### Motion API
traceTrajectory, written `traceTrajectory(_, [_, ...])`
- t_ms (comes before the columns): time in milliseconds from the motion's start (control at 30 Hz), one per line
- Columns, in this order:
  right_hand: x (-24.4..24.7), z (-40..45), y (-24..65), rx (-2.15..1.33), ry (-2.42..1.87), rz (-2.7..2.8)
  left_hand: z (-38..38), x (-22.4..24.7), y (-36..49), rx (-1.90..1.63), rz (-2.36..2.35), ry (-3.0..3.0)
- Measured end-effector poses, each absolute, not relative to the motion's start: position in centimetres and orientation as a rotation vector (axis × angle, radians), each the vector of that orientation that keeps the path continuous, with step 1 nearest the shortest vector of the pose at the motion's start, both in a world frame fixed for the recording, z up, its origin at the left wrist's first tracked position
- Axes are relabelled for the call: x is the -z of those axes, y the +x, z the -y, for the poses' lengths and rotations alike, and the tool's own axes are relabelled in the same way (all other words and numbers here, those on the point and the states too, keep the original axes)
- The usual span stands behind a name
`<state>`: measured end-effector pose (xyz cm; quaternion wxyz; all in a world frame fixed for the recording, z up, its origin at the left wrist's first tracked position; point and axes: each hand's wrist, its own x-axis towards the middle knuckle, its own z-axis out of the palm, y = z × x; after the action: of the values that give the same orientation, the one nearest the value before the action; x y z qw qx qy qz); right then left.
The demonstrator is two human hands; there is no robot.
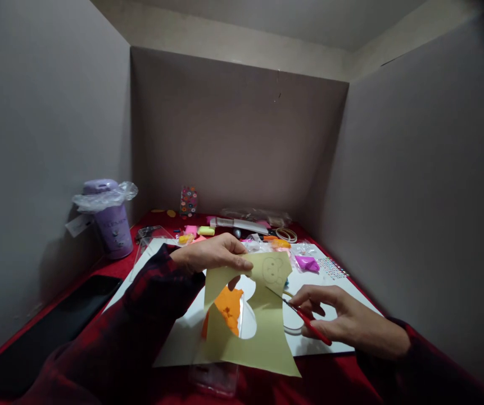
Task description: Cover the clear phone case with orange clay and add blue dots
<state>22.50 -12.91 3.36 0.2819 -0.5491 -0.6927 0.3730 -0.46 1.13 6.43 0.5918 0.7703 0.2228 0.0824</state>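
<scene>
Paper [267, 326], yellow, held up over the white board [363, 301], centre of view. Left hand [214, 250] pinches its top edge, thumb on the near face. Right hand [343, 318] grips red scissors [313, 327] by the handles, blades at the paper's right edge, just below a pencilled bear [273, 271]. Big rounded cutout left of the blades; an orange piece [230, 308] and white show through it. Clear case [214, 381] below the paper's lower edge, on red cloth [321, 377]. Right of the paper, on the board: purple packet [308, 263], then a sheet of coloured dots [333, 269]. Behind the left hand, a yellow packet [206, 230]; farther back, a patterned box [189, 201]. Rings [286, 235] at the back right. Far left, purple cup [113, 230], upright, plastic wrap [104, 197] around its top; black slab [48, 332] flat, nearer, beside the left sleeve [140, 304]. Grey panels [242, 129] on three sides.
</scene>
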Motion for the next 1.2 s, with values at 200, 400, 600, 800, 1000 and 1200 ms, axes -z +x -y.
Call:
traceTrajectory(200, [-2.3, 12.8, 23.5, -1.082, -1.437, 1.788, -1.2, -6.4, -0.4, -0.154, -0.526, 1.788])
traceTrajectory(400, [-2.5, 12.7, 22.9, -1.009, -1.418, 1.874, -1.2, -6.2, -0.3, -0.156, -0.549, 1.795])
traceTrajectory(600, [-2.0, 12.6, 23.0, -1.095, -1.39, 1.75, -1.2, -6.2, -0.2, -0.156, -0.558, 1.811])
traceTrajectory(800, [-2.1, 12.2, 23.4, -1.133, -1.422, 1.821, -1.0, -6.6, -0.1, -0.114, -0.557, 1.813])
traceTrajectory(1000, [-3.2, 11.6, 23.3, -1.137, -1.483, 1.89, -1.1, -6.4, -0.1, -0.115, -0.524, 1.836])
traceTrajectory(1200, [-2.7, 10.4, 23.9, -1.13, -1.409, 1.939, -1.5, -5.6, 0.3, -0.171, -0.499, 1.845])
